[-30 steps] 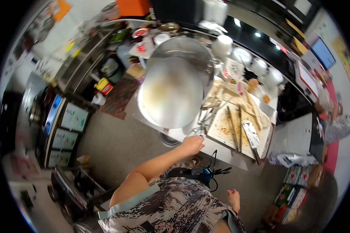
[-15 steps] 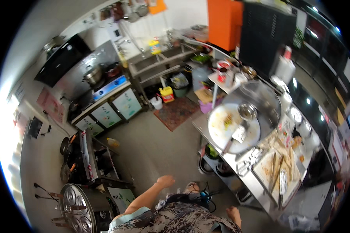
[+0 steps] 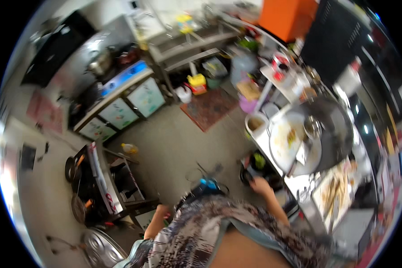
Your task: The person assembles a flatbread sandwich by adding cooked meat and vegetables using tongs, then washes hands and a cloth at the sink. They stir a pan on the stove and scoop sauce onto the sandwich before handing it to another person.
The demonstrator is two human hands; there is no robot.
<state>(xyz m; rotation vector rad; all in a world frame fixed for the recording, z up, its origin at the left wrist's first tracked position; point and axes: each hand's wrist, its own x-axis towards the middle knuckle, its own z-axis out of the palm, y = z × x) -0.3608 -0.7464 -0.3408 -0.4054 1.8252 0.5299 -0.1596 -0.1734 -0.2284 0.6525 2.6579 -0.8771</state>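
Observation:
My left hand point(image 3: 161, 211) hangs low at my left side, smeared by motion, closest to the dark low stand point(image 3: 126, 203). On the other side, my right hand point(image 3: 260, 185) is held out in front of the worktable's lower shelf. Its fingers are blurred, and I cannot make out anything in them. Dark pots point(image 3: 276, 181) and a bowl of green vegetables point(image 3: 257, 160) sit on that shelf beyond the hand. Above, on the worktable point(image 3: 298, 184), a large white round board point(image 3: 279, 145) carries food scraps and a cleaver point(image 3: 300, 154), with a big metal basin point(image 3: 332, 127) behind it.
A cutting board with long utensils point(image 3: 332, 194) lies at the table's right end. Ahead are a red-brown mat point(image 3: 210, 109), a sink point(image 3: 192, 42) and a stove cabinet point(image 3: 120, 111). An oil bottle point(image 3: 129, 148) stands on the floor; a lidded steel cooker point(image 3: 100, 250) is at lower left.
My left hand has swung back toward my body and to the left. My right hand has come forward and up beside the table. The whole view has shifted and tilted as I move.

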